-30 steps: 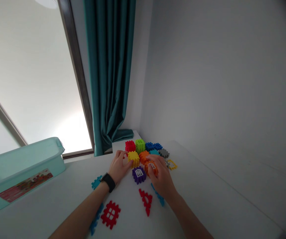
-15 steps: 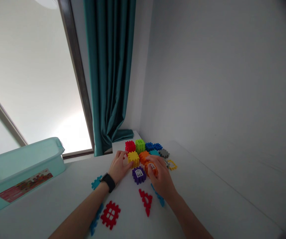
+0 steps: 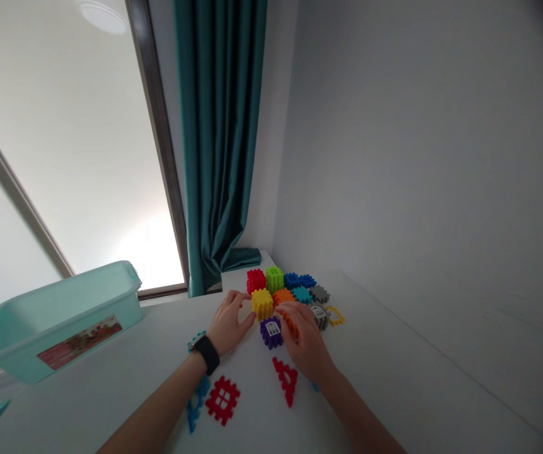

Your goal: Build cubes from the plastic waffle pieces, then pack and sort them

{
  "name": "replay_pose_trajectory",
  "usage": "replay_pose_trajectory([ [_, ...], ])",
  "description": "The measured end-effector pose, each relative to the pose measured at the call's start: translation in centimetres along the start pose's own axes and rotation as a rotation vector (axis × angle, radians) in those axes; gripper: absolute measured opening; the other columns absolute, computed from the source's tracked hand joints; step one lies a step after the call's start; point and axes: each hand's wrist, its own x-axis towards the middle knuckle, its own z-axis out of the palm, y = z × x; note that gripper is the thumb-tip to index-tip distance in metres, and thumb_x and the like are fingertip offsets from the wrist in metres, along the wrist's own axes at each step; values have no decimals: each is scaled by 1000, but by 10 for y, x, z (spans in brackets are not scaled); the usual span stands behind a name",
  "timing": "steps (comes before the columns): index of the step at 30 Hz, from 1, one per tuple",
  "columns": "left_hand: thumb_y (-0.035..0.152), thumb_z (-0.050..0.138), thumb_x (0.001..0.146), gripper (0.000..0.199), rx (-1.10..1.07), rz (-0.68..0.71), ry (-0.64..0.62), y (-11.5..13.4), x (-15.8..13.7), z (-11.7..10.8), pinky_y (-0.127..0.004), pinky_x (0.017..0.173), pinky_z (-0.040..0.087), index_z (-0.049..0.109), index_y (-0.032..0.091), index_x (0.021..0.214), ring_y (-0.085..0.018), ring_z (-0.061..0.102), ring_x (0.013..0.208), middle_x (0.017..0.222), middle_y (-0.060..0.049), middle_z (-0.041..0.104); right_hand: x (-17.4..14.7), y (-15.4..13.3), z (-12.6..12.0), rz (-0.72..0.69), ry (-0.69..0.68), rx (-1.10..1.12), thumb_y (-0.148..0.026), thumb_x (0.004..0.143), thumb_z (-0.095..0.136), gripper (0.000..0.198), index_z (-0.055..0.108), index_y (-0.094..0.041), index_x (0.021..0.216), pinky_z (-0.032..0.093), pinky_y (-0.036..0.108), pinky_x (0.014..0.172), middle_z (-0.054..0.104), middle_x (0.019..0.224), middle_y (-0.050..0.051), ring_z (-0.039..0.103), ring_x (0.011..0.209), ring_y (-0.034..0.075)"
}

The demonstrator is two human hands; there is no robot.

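My left hand (image 3: 227, 323), with a dark watch on its wrist, lies at the left side of a stack of yellow interlocking tiles (image 3: 262, 305). Its thumb and fingers are spread; whether they touch the stack I cannot tell. My right hand (image 3: 308, 337) is closed over a stack of orange tiles (image 3: 291, 326), mostly hidden under the fingers. Between the hands stands a purple stack (image 3: 271, 332) with a white window on top. Behind are a red stack (image 3: 255, 280), a lime green stack (image 3: 274, 278) and another orange one (image 3: 283, 296).
Turquoise (image 3: 302, 295), dark blue (image 3: 292, 280) and grey tiles (image 3: 319, 316) sit to the right, beside a yellow frame (image 3: 335, 315). Nearer lie a red window tile (image 3: 222, 400), a red triangle (image 3: 286, 380) and a blue triangle (image 3: 197, 403). A mint tub (image 3: 132, 309) stands left.
The view has shifted, so everything sits slightly further right. My left fingers have drawn back from the yellow stack. My right hand stays on the orange stack.
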Motion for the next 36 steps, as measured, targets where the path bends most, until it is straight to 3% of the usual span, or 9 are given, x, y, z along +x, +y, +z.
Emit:
replay_pose_trajectory([
  [5, 28, 58, 88, 20, 82, -24, -61, 1, -24, -28, -42, 90, 50, 63, 23, 107, -25, 62, 99, 108, -6, 62, -4, -10, 10, -44, -32, 5, -17, 93, 45, 24, 59, -22, 113, 47, 45, 98, 66, 111, 9, 60, 108, 25],
  [12, 24, 55, 87, 16, 140, -70, -111, -16, -64, -70, -39, 87, 50, 66, 22, 98, -24, 62, 96, 102, -6, 64, -6, -26, 20, -112, -104, -13, -15, 92, 46, 24, 61, -23, 108, 46, 44, 97, 67, 111, 8, 60, 107, 24],
  [18, 19, 55, 87, 19, 132, -71, -135, -30, -103, -95, -38, 91, 50, 65, 22, 103, -24, 61, 103, 109, -7, 63, -8, -43, 28, -163, -201, -12, -12, 92, 46, 23, 60, -23, 106, 43, 47, 101, 66, 111, 7, 59, 108, 25],
  [28, 20, 59, 86, 31, 195, -34, -130, -42, -143, -96, -42, 90, 49, 62, 25, 117, -26, 60, 102, 111, -8, 63, -7, -80, 46, -199, -626, 54, -8, 89, 50, 22, 61, -21, 102, 46, 41, 95, 66, 106, 5, 59, 104, 22],
  [36, 22, 67, 81, 33, 269, -26, -187, -34, -149, -92, -44, 94, 43, 63, 27, 113, -27, 56, 106, 112, -6, 62, -1, -104, 55, -175, -808, 20, -13, 93, 48, 20, 62, -21, 104, 46, 42, 93, 66, 105, 7, 60, 101, 24],
])
